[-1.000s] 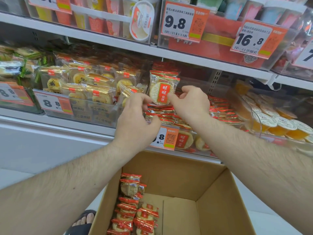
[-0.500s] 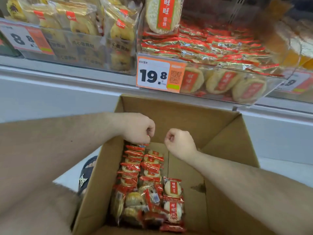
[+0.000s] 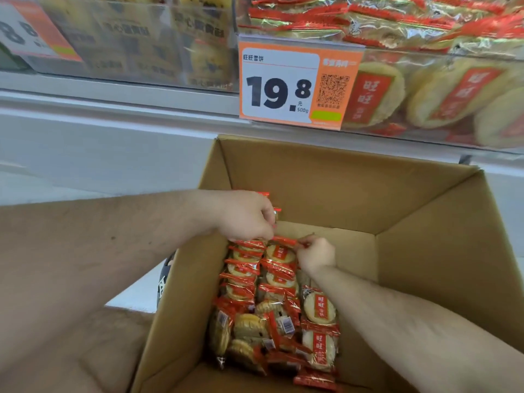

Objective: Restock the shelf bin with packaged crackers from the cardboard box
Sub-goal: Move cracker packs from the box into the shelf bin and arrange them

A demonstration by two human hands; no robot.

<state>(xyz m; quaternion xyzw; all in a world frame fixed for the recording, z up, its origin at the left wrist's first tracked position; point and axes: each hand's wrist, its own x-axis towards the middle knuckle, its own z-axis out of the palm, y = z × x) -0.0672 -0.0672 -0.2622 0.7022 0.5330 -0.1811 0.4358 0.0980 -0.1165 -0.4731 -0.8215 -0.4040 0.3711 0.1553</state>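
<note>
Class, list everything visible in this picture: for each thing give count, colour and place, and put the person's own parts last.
cardboard box: one, brown, open, below the shelf
cracker packs: many, red and gold, along the box's left side
shelf bin: one, clear, upper right, holding the same crackers
price tag: one, orange and white, reads 19.8, on the bin's front
neighbouring bin: one, clear, upper left, yellow snacks
left hand: pinching a pack's top edge
right hand: pinching a pack's top edge
</note>
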